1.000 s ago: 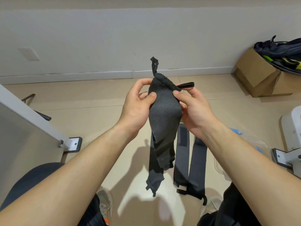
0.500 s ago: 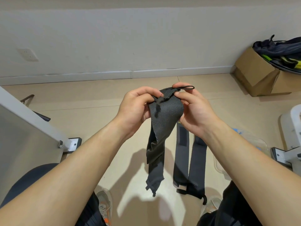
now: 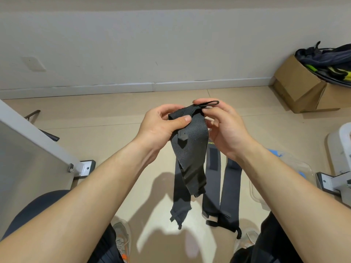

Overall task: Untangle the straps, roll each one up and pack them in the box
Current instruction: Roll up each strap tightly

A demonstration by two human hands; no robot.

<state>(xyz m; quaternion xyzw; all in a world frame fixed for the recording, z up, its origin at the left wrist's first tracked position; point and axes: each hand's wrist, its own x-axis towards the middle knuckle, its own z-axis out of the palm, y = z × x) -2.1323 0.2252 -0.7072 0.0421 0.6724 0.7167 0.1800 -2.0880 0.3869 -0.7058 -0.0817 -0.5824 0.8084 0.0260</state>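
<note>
A black woven strap (image 3: pixel 190 149) hangs in front of me, its top end folded over between both hands. My left hand (image 3: pixel 161 126) pinches the folded top edge with thumb on the front. My right hand (image 3: pixel 224 128) pinches the other side of the top, where a thin black loop (image 3: pixel 210 103) sticks out past the fingers. The strap's tail (image 3: pixel 179 211) dangles toward the floor. Two more dark grey straps (image 3: pixel 222 186) lie flat on the floor beneath my right forearm. A clear plastic box (image 3: pixel 296 168) sits on the floor at the right, partly hidden by my right arm.
A cardboard box (image 3: pixel 303 92) holding dark clothing stands against the wall at the far right. A grey panel on a metal foot (image 3: pixel 83 168) is at the left, and a white metal foot (image 3: pixel 330 183) at the right. My shoes (image 3: pixel 121 238) show below.
The upright end of the strap has been folded down over the top. Both hands have drawn closer together on the fold, and the strap now hangs a little lower.
</note>
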